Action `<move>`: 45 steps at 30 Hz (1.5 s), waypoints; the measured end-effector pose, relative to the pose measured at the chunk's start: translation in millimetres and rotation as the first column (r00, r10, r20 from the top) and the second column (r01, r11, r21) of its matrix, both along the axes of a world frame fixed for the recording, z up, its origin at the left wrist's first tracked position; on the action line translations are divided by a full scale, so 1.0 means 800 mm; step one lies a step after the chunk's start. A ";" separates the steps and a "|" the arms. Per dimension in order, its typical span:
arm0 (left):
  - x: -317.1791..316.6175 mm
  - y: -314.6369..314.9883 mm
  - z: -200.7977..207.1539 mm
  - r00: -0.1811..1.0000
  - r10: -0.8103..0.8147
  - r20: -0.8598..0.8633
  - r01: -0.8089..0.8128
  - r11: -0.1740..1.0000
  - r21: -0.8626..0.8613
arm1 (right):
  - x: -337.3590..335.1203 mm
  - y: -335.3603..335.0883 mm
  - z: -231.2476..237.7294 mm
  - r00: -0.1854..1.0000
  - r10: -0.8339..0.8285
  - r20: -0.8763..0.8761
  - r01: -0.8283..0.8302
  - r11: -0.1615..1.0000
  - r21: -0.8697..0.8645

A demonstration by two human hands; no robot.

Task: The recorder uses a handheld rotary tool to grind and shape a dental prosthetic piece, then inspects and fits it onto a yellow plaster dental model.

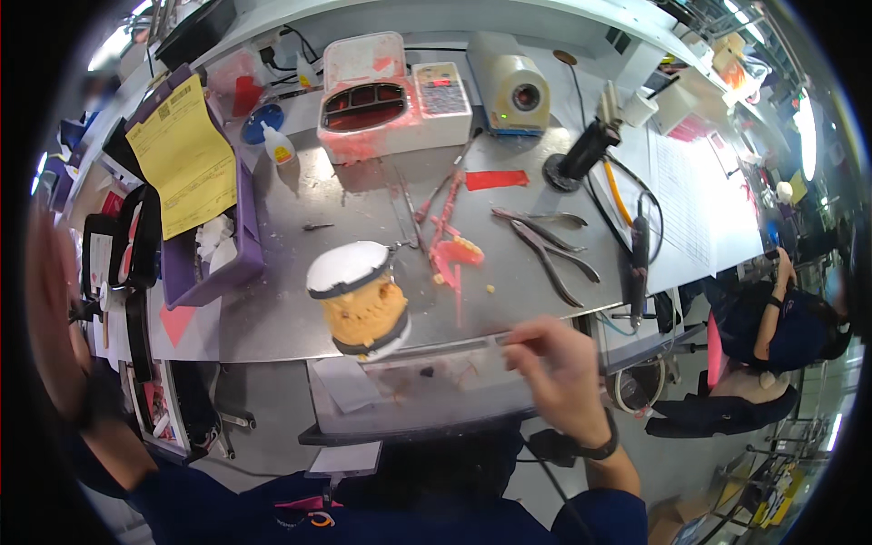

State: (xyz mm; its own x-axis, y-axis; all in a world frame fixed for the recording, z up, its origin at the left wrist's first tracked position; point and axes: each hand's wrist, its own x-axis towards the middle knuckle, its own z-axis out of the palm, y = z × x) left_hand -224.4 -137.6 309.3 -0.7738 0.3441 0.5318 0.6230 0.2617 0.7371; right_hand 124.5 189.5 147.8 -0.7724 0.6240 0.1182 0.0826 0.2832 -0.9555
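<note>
At the far left edge my left hand [53,309] is raised beside the bench and smeared by motion, so its fingers cannot be read. My right hand [554,368] hovers over the open drawer at the bench's front edge, fingers curled and thumb close to them; anything between them is too blurred to make out. Left of it stands a yellow dental cast [365,313] with white plaster ends and dark bands. Behind lie a pink wax denture base with teeth [461,256], a loose tooth [490,289] and wax-smeared carving tools [445,204]. Pliers [548,259] rest to the right.
A purple bin [247,259] holds white pieces and a yellow sheet [186,159]. Along the back are a wax-stained white heating unit [395,136], a beige machine [509,86] and a dropper bottle [280,145]. A black stand [581,159] and corded handpiece [639,263] stand right. Another person [781,318] sits far right.
</note>
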 end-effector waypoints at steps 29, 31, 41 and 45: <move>0.319 0.247 -0.236 0.547 -0.709 0.444 0.779 0.625 0.039 | 0.094 0.193 -0.002 0.845 -0.441 0.303 0.293 0.855 0.428; 0.314 0.258 -0.232 0.600 -0.711 0.367 0.758 0.652 0.024 | 0.096 0.140 0.020 0.927 -0.374 0.019 0.374 0.923 -0.094; 0.319 0.267 -0.225 0.671 -0.698 0.250 0.705 0.705 0.080 | 0.070 0.042 0.000 0.828 -0.496 -0.262 0.333 0.810 -0.482; 0.318 0.267 -0.228 0.684 -0.692 0.229 0.693 0.715 0.091 | 0.072 0.042 -0.002 0.847 -0.450 -0.284 0.282 0.832 -0.477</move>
